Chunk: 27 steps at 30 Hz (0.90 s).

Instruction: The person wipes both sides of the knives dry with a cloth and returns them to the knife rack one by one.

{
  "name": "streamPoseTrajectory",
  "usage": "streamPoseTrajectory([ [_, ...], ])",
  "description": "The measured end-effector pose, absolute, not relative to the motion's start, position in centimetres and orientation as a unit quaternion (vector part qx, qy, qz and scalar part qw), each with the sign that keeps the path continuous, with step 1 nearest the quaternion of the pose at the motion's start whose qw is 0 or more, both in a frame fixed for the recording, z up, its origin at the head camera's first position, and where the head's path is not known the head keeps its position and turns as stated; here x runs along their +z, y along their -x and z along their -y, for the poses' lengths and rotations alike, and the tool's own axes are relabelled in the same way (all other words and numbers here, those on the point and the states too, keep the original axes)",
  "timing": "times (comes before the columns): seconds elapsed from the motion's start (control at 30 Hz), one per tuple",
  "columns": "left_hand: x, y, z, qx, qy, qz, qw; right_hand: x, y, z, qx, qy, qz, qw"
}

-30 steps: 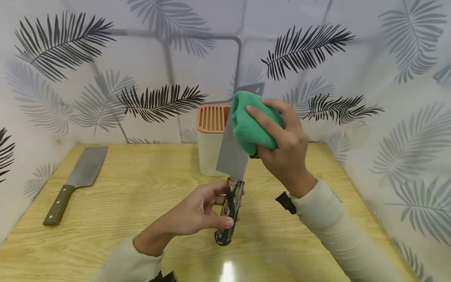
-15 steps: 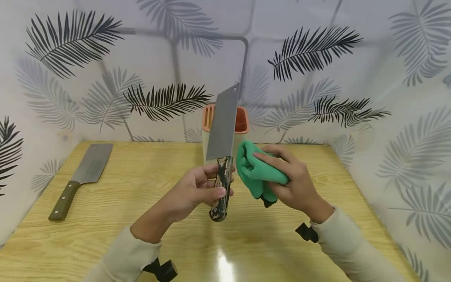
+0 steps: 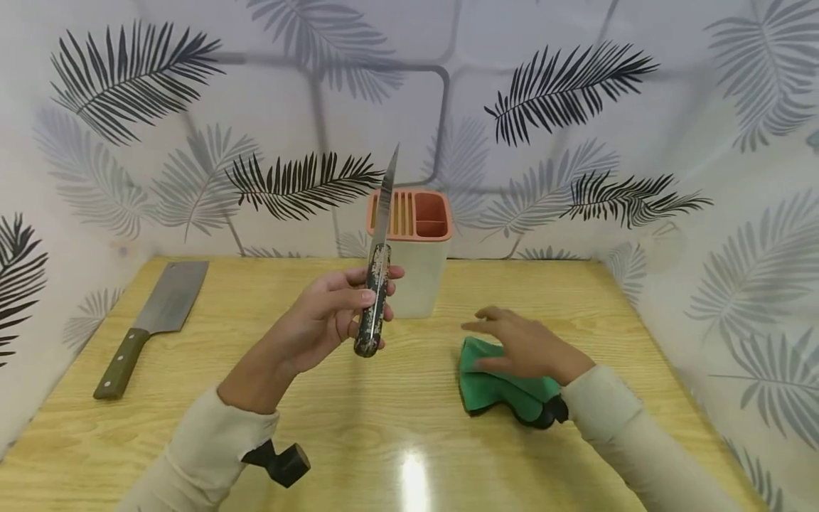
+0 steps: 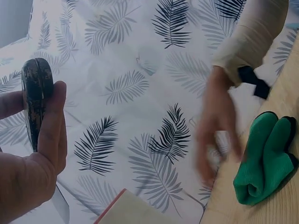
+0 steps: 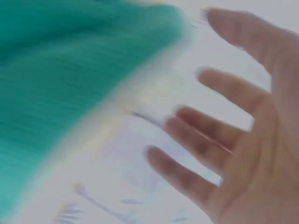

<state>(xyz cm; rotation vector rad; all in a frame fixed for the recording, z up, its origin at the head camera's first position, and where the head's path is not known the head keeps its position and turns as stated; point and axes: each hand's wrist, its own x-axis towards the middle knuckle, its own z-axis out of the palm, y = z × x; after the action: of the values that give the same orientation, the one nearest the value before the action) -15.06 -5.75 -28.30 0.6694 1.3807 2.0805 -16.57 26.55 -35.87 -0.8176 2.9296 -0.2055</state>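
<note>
My left hand (image 3: 320,316) grips the mottled black handle of a cleaver (image 3: 373,302), whose blade points up and shows nearly edge-on in the head view. In the left wrist view the fingers wrap that handle (image 4: 36,93). On the table at right lies a folded green cloth (image 3: 493,387) with a dark edge. My right hand (image 3: 525,345) is over the cloth with its fingers spread, holding nothing. The right wrist view shows the fingers (image 5: 224,93) apart from the blurred green cloth (image 5: 70,88).
A cream knife block (image 3: 416,281) with an orange slotted top stands at the back, partly behind the left hand. A second cleaver (image 3: 171,295) with an olive handle lies on the table's left side. Leaf-patterned sheeting (image 3: 544,178) closes off the back and sides of the wooden table (image 3: 269,412).
My right hand has come down from the blade and let go of the cloth on the table. My left hand has shifted left and turned the cleaver edge-on.
</note>
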Motion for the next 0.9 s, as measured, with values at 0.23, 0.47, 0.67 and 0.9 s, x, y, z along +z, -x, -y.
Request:
streamPoseTrajectory([
  [0.23,-28.3,15.5,5.5,0.806,-0.228,-0.469,0.280,-28.9,21.6,-23.4,-0.093,0.234,-0.962,-0.101],
  [0.47,-28.4,15.8,5.6,0.845,-0.221,-0.373,0.314,-28.8,24.9,-21.7,-0.086,0.255,-0.960,-0.070],
  [0.67,-28.4,15.7,5.6,0.860,-0.226,-0.323,0.324,-30.0,25.2,-21.5,-0.084,0.255,-0.960,-0.075],
  [0.9,-27.7,15.8,5.6,0.865,-0.203,-0.337,0.311,-29.8,25.7,-21.7,-0.071,0.251,-0.960,-0.104],
])
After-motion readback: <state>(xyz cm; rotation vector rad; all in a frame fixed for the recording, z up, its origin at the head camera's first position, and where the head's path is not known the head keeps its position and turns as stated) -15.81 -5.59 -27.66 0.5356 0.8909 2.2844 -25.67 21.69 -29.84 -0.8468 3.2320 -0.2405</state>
